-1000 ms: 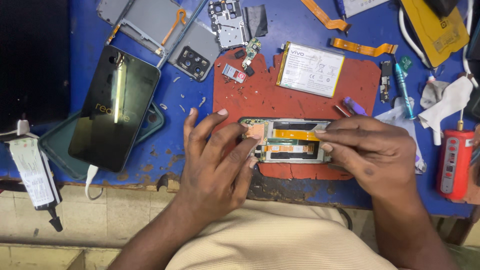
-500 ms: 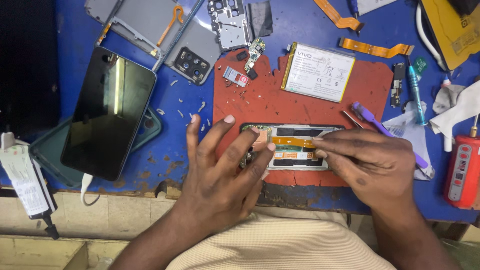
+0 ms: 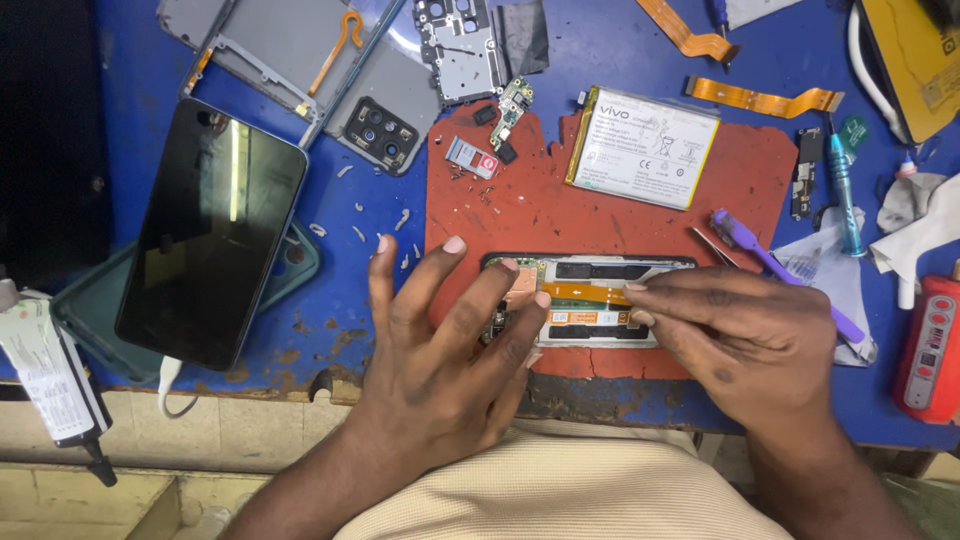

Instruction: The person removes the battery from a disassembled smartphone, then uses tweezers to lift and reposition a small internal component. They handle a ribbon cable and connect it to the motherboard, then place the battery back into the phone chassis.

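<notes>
An opened phone frame (image 3: 590,298) lies on a red mat (image 3: 560,205) near the bench's front edge, its insides facing up. An orange flex cable (image 3: 592,292) runs across its middle. My left hand (image 3: 440,355) rests on the frame's left end, fingers spread, fingertips pressing on the board. My right hand (image 3: 745,335) comes in from the right. Its thumb and forefinger pinch the right end of the orange cable. Both hands hide the frame's lower edge and both ends.
A white phone battery (image 3: 642,147) lies on the mat's far side. A dark phone (image 3: 215,232) with a cable sits at left, a grey back cover (image 3: 330,65) and metal shield (image 3: 460,45) behind. Purple tool (image 3: 775,270), blue screwdriver (image 3: 840,195), red device (image 3: 930,345) at right; glue tube (image 3: 50,375) at left.
My left hand has slid a little onto the frame's left end. My right fingertips have closed in on the orange cable. The camera view has shifted slightly.
</notes>
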